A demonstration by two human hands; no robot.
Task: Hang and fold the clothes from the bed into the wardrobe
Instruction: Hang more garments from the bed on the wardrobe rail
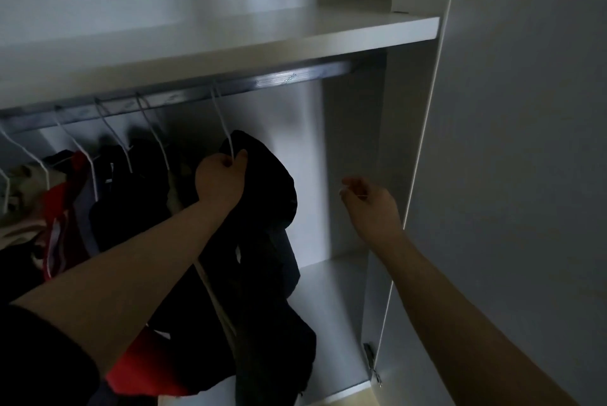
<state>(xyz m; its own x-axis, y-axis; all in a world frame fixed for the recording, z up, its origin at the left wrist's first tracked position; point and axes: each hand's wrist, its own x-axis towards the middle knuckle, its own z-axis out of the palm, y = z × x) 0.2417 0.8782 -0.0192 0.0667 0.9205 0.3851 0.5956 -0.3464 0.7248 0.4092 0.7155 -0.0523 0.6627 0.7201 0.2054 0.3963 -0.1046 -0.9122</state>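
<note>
I face the open white wardrobe (348, 142). A metal rail (295, 78) runs under its shelf. My left hand (221, 184) grips the neck of a white wire hanger (223, 123) whose hook sits on the rail, with a dark garment (266, 218) draped from it. To the right, my right hand (371, 205) hovers in the free part of the wardrobe with loosely bent fingers, holding nothing. Several other white hangers (111, 133) on the rail's left carry dark, red and beige clothes (69, 195).
A white shelf (328, 32) lies above the rail. The open wardrobe door (509, 142) stands at the right, its hinge (369, 353) low down. The wardrobe floor (331, 323) shows below the hanging clothes, and the rail's right end holds no hangers.
</note>
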